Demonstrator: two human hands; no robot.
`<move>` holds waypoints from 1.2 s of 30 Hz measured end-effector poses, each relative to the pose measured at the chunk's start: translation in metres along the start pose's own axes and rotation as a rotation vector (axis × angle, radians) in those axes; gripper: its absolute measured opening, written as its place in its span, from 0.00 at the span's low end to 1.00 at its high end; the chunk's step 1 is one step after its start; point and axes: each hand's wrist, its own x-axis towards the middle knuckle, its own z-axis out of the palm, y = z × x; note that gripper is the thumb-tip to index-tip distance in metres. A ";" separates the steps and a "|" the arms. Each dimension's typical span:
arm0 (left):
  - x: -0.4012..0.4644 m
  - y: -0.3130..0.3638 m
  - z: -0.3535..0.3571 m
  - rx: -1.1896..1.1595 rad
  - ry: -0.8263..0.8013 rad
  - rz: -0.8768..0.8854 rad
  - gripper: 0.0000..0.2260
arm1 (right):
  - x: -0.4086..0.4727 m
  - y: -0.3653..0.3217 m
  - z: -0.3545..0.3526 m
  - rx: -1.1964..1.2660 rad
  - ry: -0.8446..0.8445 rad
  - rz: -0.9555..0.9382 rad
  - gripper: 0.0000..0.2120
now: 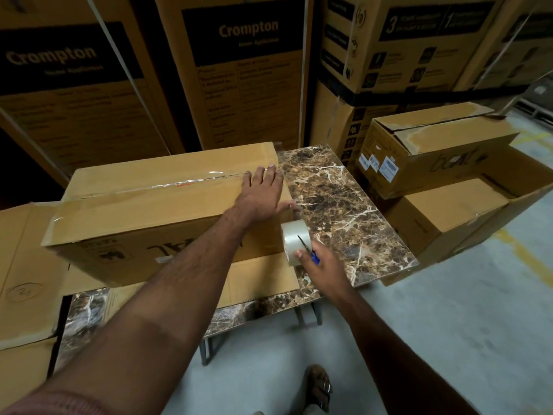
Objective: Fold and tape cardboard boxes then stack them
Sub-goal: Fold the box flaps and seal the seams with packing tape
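**Tape run at the right end of the box**

Head view. Progress first: the long cardboard box (167, 205) lies closed on the marble-patterned table (353, 211), with a glossy strip of clear tape (185, 184) along its top seam. I judge the folding of this box complete and the seam tape nearly finished; what appears to remain is carrying the tape down over the right end, cutting it, and stacking the box. Whether the strip is already cut from the roll cannot be determined here. To the right, a closed box (431, 151) sits on an open box (466, 217) on the floor, which may be the stack in progress. Flattened cardboard (27, 265) lies to the left, so more boxes are probably still to be made up.

Hand positions:

1. My left hand (263, 194) reaches across the box top. Fingers are straight and spread, palm down, pressing at the right end of the seam. It holds nothing.
2. My right hand (321, 260) is lower, just beside the box's right end and over the table edge. Its fingers are curled round the tape roll (295, 242) and a small blue-handled cutter (309, 251), the dark blade lying across the roll's face.
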 end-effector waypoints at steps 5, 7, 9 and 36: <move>0.000 0.005 -0.001 0.019 0.022 0.002 0.41 | 0.005 0.004 0.005 -0.010 0.016 0.031 0.19; -0.003 0.005 0.003 0.018 0.004 0.005 0.43 | 0.003 0.013 0.009 -0.046 -0.031 0.079 0.14; -0.002 0.004 0.004 0.015 0.015 0.013 0.44 | 0.004 0.022 0.013 -0.042 -0.031 0.131 0.16; -0.007 0.011 0.016 0.139 0.181 0.043 0.41 | 0.048 0.032 0.026 -0.078 0.001 0.227 0.19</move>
